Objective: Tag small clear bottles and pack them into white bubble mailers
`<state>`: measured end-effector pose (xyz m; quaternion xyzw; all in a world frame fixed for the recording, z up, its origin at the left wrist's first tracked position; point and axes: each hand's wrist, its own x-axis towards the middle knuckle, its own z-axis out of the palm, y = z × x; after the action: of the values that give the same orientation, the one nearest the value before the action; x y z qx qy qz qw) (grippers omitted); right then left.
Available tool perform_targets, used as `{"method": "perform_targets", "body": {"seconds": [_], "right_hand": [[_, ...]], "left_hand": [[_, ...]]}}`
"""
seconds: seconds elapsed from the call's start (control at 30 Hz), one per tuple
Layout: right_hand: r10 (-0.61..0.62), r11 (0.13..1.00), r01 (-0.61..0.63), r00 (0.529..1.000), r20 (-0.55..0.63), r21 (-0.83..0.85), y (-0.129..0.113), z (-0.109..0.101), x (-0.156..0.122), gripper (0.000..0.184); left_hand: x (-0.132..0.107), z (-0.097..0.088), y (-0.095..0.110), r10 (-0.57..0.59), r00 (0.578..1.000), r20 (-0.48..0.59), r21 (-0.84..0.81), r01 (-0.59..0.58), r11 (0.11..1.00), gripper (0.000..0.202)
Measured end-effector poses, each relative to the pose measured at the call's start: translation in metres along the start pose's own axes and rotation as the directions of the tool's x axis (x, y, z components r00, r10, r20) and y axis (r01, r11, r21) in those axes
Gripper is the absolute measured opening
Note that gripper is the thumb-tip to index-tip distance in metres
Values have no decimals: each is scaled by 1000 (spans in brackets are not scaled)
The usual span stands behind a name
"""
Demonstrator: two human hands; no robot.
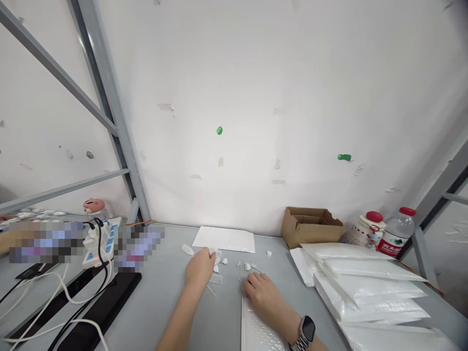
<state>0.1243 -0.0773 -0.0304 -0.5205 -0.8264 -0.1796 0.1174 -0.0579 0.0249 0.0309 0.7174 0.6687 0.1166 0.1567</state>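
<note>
My left hand (pixel 199 267) reaches forward over the grey table (pixel 164 297), fingers curled onto small white pieces (pixel 219 261) scattered near a flat white sheet (pixel 224 239). My right hand (pixel 260 288), with a watch on its wrist, rests knuckles up on the top end of a white bubble mailer (pixel 256 331), fingers bent close to more small white bits (pixel 248 266). What the fingers of either hand grip is hidden.
A stack of white bubble mailers (pixel 369 287) lies at the right. An open cardboard box (pixel 309 225), a red-capped jar (pixel 371 226) and a water bottle (pixel 397 234) stand by the wall. A power strip with cables (pixel 98 241) and a black bar (pixel 102 307) are at the left.
</note>
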Motion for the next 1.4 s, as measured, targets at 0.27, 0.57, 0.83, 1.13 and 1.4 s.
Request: {"method": "perform_targets", "body": {"seconds": [0.27,0.57,0.83,1.13,1.4], "right_hand": [[23,999,-25,999,32,43,1,-5,1,22],[-22,1000,22,999,39,3,3,-2,5,21],[-159,984,166,981,115,-56,8,-27,45,17],[-285,953,300,937,202,-44,2,-35,89,15],[-319,942,334,925,205,-39,-7,-31,97,14]], "left_hand": [[12,-6,-16,-75,997,-19,-49,74,996,27],[19,-18,-34,-187,980,-66,-142,176,974,27],[22,-16,-35,-220,971,-97,-221,194,956,25],[20,-14,-31,-212,969,-124,-217,182,959,24],[17,-16,-28,-179,976,-120,-205,152,967,26]]}}
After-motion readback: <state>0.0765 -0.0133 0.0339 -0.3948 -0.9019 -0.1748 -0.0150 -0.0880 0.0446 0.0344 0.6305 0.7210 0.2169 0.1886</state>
